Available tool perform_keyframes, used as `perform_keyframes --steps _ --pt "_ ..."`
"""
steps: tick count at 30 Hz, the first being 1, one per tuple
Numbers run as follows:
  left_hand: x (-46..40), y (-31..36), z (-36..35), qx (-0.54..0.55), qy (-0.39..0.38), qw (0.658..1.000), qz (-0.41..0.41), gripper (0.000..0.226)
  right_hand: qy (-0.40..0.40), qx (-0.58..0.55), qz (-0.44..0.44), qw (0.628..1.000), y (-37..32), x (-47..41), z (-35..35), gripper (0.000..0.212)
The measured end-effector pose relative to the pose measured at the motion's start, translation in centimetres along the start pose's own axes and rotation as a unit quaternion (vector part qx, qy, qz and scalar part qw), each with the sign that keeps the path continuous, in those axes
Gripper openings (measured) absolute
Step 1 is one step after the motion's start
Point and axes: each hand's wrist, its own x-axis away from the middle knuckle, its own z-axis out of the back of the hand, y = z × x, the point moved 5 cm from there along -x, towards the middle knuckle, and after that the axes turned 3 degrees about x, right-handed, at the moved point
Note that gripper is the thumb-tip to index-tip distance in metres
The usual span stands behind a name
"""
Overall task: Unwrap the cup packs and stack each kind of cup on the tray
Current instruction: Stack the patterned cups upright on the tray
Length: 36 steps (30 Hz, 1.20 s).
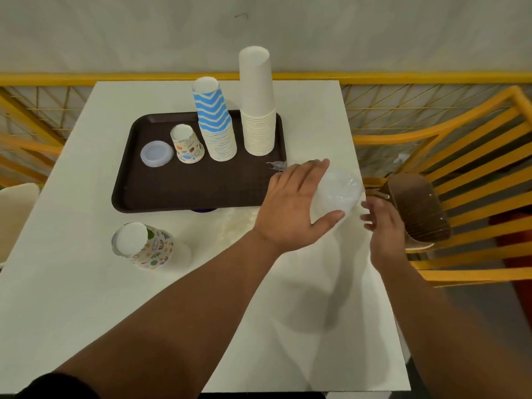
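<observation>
A dark brown tray (161,194) lies on the white table. On it stand a tall stack of plain white cups (257,110), a blue zigzag cup stack (216,122), one patterned cup (187,145) upside down, and a pile of clear lids (157,154). My left hand (293,208) grips a wrapped pack of clear cups (338,194) beside the tray's right edge. My right hand (383,223) hovers just right of the pack, fingers loosely spread, holding nothing. A wrapped pack of patterned cups (144,246) lies on the table near the front left.
A brown cup stack (417,208) rests on the yellow slatted chair (472,174) at the right. A yellow railing (86,79) runs behind the table. Clear wrapping (241,226) lies on the table below the tray. A pale chair (14,211) sits at left.
</observation>
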Motion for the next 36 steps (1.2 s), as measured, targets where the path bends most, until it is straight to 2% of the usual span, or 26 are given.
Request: perform_keyframes --steps 3,5,9,12,18,19,21,22,24,27,31,34,36 --pt "0.9 0.3 0.3 -0.013 -0.007 1.000 0.009 0.078 0.039 -0.026 0.009 0.999 0.8 2.8 1.0 0.022" --pt "1.8 0.3 0.8 -0.026 -0.006 1.000 0.014 0.077 0.024 -0.023 0.022 0.999 1.4 5.1 0.5 0.021" --pt "3.5 0.0 3.6 -0.046 0.038 0.998 0.014 0.072 -0.082 0.032 0.099 0.991 0.4 10.0 -3.3 0.032" --pt "5.2 -0.3 7.8 -0.093 0.079 0.992 0.033 0.064 -0.153 0.023 0.139 0.978 -1.8 12.6 -7.2 0.031" --pt "11.3 -5.7 17.0 -0.243 0.124 0.945 0.179 0.059 -0.250 0.021 0.140 0.958 -4.4 16.3 -15.2 0.017" --pt "12.4 -7.0 18.0 -0.258 0.122 0.938 0.197 0.059 -0.261 0.026 0.125 0.957 -4.2 17.0 -16.4 0.015" --pt "14.2 -9.4 18.6 -0.258 0.072 0.934 0.237 0.060 -0.287 0.056 0.099 0.951 -3.6 18.3 -18.9 0.013" --pt "14.9 -10.6 18.3 -0.227 0.034 0.938 0.258 0.060 -0.303 0.088 0.091 0.944 -3.0 18.9 -20.3 0.017" --pt "16.2 -12.8 17.1 -0.101 -0.014 0.953 0.285 0.059 -0.339 0.171 0.081 0.922 -2.2 20.2 -22.6 0.041" --pt "17.9 -15.0 16.9 0.063 -0.002 0.954 0.294 0.057 -0.369 0.235 0.074 0.896 -0.7 22.2 -26.2 0.069" --pt "19.2 -18.3 18.3 0.146 0.004 0.948 0.284 0.052 -0.352 0.233 0.061 0.905 1.7 24.1 -30.8 0.109" --pt "19.9 -20.8 19.4 0.232 0.017 0.924 0.304 0.046 -0.300 0.223 0.061 0.925 1.0 24.7 -32.8 0.104" --pt "19.9 -22.0 20.0 0.284 0.006 0.903 0.321 0.043 -0.272 0.220 0.064 0.935 -0.1 24.9 -33.6 0.086"
